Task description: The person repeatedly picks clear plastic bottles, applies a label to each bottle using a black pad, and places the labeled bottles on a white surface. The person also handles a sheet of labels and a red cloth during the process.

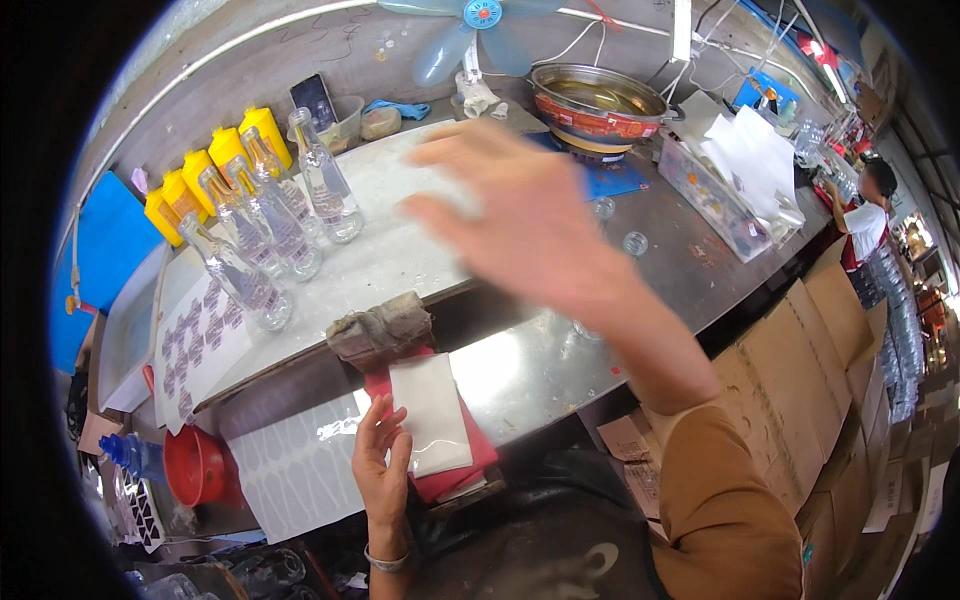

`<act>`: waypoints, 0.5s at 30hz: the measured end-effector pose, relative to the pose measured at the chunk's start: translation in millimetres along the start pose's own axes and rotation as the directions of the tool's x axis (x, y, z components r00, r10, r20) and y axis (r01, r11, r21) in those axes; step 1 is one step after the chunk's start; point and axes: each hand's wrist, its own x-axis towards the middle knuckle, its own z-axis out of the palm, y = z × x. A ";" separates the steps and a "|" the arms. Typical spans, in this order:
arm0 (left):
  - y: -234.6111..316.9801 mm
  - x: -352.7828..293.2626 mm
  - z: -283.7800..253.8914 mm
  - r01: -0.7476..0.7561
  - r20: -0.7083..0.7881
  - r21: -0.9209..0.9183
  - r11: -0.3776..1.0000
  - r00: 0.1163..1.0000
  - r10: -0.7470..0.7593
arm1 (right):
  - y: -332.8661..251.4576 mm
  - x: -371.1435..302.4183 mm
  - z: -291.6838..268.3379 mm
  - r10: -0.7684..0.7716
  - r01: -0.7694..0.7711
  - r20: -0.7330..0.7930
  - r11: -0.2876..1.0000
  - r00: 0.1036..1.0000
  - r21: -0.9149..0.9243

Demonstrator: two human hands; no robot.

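Blurred right grip (520, 215), clear glass bottles (271, 217) off to its left

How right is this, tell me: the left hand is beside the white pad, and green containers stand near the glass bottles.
Wrong colour: the head view shows yellow containers near the glass bottles, not green. The left hand is beside the white pad.

Right hand (515, 220) blurred, blue fan (483, 12) cut off above, bottle markings (329, 200) illegibly small
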 end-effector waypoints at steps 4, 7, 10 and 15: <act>9.3 -3.1 12.8 -0.048 0.048 0.040 0.998 0.998 0.046 | 72.6 -49.6 -75.5 0.268 -0.270 -0.064 0.864 0.961 -0.426; 8.9 -6.9 20.7 -0.078 0.091 0.050 0.996 0.993 0.073 | 122.9 -119.3 -69.6 0.433 -0.348 0.134 0.842 0.891 -0.412; 6.4 -12.0 22.4 -0.033 0.110 0.093 0.995 0.994 0.023 | 97.3 -153.7 -44.4 0.361 -0.349 0.056 0.924 0.931 -0.154; 29.3 -4.3 23.7 -0.274 0.269 0.335 0.902 0.945 0.187 | 15.0 -115.0 -40.4 0.254 -0.307 0.220 0.918 0.942 0.250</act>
